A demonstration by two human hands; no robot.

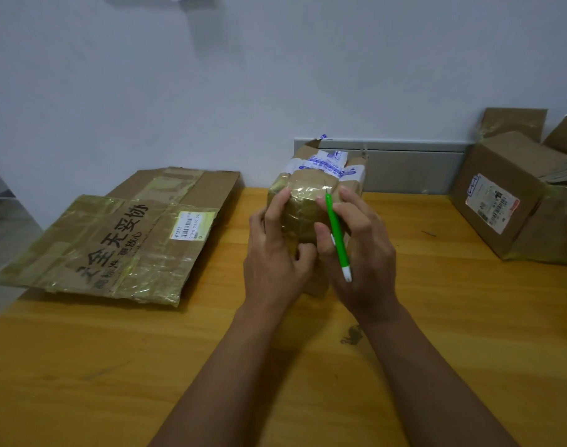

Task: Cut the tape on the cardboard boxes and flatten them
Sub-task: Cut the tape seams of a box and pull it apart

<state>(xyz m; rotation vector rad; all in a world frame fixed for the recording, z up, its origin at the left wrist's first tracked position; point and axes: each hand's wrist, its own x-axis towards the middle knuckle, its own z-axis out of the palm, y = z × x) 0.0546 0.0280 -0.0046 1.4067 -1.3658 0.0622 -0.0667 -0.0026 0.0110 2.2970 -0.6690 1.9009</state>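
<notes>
A small cardboard box [303,201], wrapped in shiny brown tape with blue-and-white tape across its far end, stands on the wooden table [114,366] at the centre. My left hand [275,253] grips its left side, fingers curled over the near face. My right hand [359,250] holds a thin green craft knife [337,235] like a pen, its blade tip touching the taped top of the box. Both hands hide the lower part of the box.
A flattened taped carton [114,240] with black printed characters and a label lies at the left, overhanging the table's left edge. A larger cardboard box [501,201] with open flaps and a shipping label stands at the right against the wall.
</notes>
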